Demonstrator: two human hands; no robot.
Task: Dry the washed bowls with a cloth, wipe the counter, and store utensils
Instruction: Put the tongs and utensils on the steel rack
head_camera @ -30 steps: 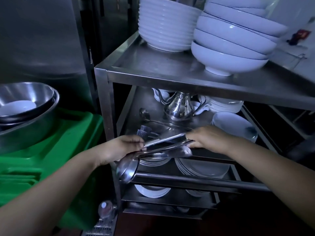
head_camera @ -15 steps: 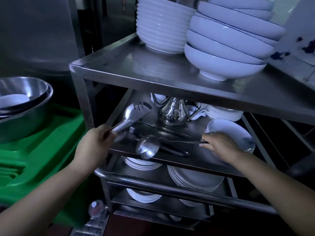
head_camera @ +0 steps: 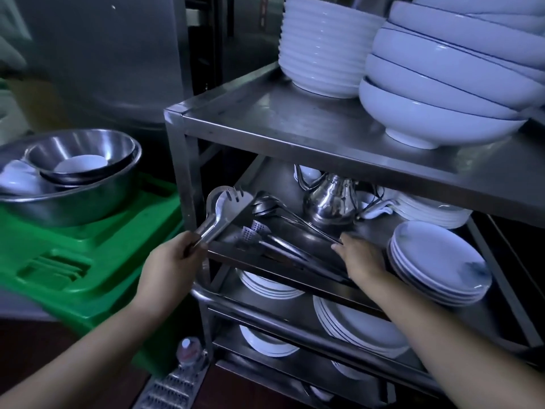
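My left hand [head_camera: 174,258] grips the handle of steel serving tongs [head_camera: 225,206], whose forked head points up at the left edge of the rack's middle shelf [head_camera: 295,261]. My right hand [head_camera: 358,256] lies on that shelf with its fingers on the thin handles of ladles [head_camera: 265,203] that lie with their bowls toward the back left. Slotted steel utensils [head_camera: 255,231] lie between the two hands. Two stacks of white bowls [head_camera: 321,45] stand on the rack's top.
A steel teapot [head_camera: 331,199] stands at the back of the middle shelf and a stack of white plates [head_camera: 439,261] at its right. More plates fill the lower shelves. Steel basins [head_camera: 70,178] sit on a green plastic crate [head_camera: 88,261] to the left. A grater [head_camera: 174,388] lies below.
My left hand has drawn the tongs apart from the ladles and raised them at the shelf's left edge. My right hand has laid the ladles deeper on the shelf, bowls toward the back.
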